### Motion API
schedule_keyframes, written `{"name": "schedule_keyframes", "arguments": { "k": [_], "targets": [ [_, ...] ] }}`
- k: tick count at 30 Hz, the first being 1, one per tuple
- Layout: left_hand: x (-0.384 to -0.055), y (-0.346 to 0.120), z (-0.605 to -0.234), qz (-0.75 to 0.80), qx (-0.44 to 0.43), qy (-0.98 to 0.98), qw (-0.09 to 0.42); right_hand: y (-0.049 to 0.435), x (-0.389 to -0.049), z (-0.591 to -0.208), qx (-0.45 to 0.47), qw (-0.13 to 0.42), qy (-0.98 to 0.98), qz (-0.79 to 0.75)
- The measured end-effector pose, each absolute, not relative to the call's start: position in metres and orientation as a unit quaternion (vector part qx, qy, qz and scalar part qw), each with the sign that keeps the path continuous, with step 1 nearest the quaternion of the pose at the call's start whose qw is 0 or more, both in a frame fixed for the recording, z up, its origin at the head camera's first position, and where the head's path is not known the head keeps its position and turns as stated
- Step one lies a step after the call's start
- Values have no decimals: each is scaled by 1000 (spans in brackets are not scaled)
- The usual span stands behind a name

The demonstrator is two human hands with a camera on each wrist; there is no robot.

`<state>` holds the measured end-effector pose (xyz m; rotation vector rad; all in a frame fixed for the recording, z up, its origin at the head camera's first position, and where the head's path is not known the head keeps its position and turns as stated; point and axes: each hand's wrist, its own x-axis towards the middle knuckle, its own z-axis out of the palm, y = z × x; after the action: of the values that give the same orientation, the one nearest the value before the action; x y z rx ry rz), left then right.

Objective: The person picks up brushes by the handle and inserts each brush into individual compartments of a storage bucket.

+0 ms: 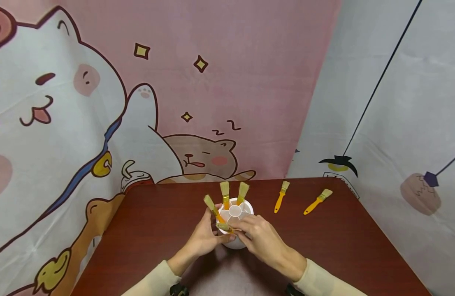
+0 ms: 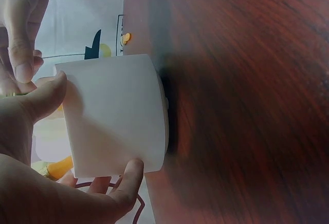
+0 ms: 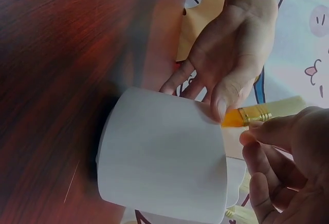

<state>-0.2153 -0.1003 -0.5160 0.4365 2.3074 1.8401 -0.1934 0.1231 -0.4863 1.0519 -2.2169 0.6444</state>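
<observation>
My left hand (image 1: 205,236) grips a white round cup (image 2: 115,116) from its left side, thumb near the rim. The divided top (image 1: 235,211) has a round centre with sections about it. Several paintbrushes stand in it bristles up, including one at the back (image 1: 225,193), one beside it (image 1: 242,192) and one leaning left (image 1: 210,202). At the near rim, my right hand (image 1: 262,238) pinches another paintbrush (image 3: 280,107) by its metal band, bristles pointing up and towards me. Its orange handle is partly hidden behind the left thumb in the right wrist view.
Two yellow-handled paintbrushes lie on the dark red-brown table (image 1: 157,218) to the right, one nearer (image 1: 282,197) and one farther right (image 1: 318,201). A printed cartoon cloth (image 1: 249,82) hangs behind the table.
</observation>
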Motion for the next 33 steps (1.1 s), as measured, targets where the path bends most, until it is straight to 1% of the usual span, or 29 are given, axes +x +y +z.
{"name": "schedule_keyframes", "arguments": {
  "k": [5,14,22,33],
  "targets": [
    [-214,-101,-516,611,143,775,76,125,-192,-486,389,296,-835,253],
    [-217,-103,-520,613,145,772,87,131,-192,-481,371,297,-834,280],
    [-221,-107,-524,621,146,763,99,146,-194,-478,343,281,-843,305],
    [-221,-109,-522,622,124,765,111,166,-204,-478,302,281,-853,320]
  ]
}}
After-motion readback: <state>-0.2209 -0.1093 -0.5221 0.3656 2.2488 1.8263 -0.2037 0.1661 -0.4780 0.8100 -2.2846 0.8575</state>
